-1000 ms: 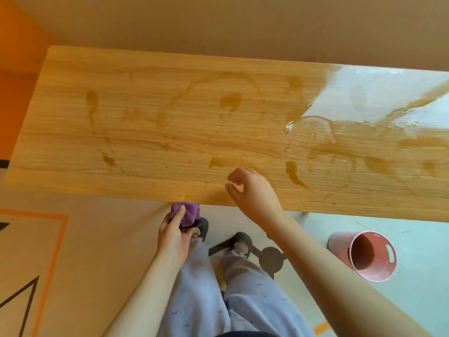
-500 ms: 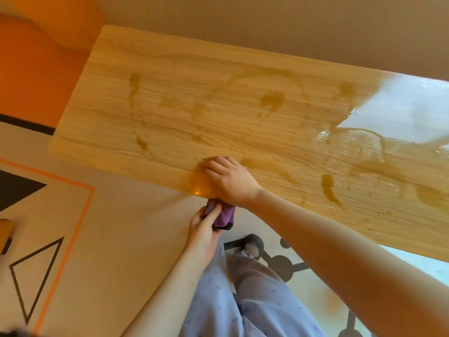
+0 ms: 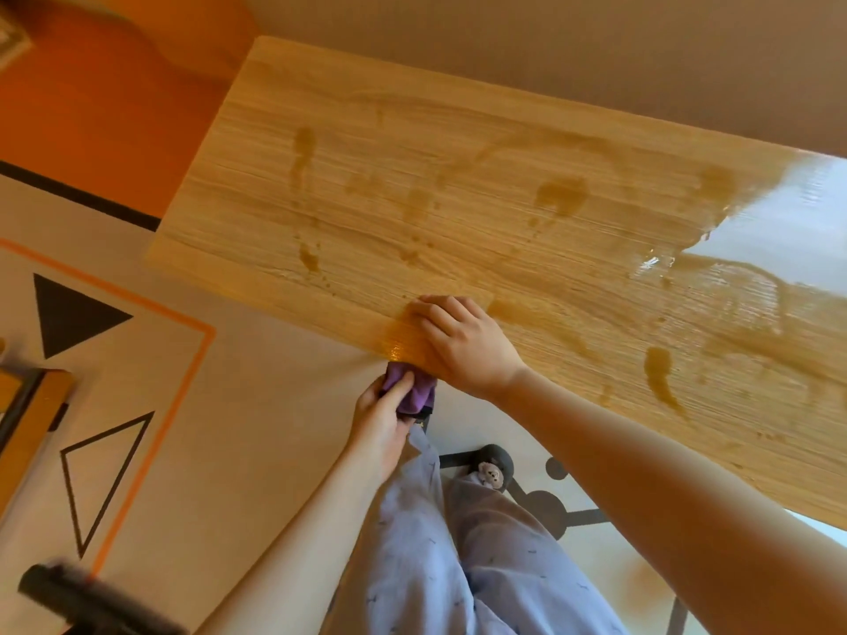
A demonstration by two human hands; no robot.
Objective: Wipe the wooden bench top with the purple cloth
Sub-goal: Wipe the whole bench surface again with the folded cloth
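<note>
The wooden bench top (image 3: pixel 458 176) runs across the view, streaked with brown wet stains and shiny with glare at the right. My right hand (image 3: pixel 467 346) lies on its near edge with the fingers laid flat on the wood beside a wet patch. Just below that edge my left hand (image 3: pixel 382 419) grips the bunched purple cloth (image 3: pixel 410 389), which sits under the bench edge, partly hidden by my fingers and right hand.
The floor (image 3: pixel 256 405) below has an orange line, a black triangle (image 3: pixel 68 313) and an outlined triangle. A wooden piece of furniture (image 3: pixel 32 401) stands at the left edge, a dark blurred object (image 3: pixel 91 602) at bottom left. My legs in light trousers are beneath the bench.
My right hand came down from hovering curled over the bench and now lies flat at the near edge. The view swung, so the bench shifted right. My left hand keeps holding the cloth.
</note>
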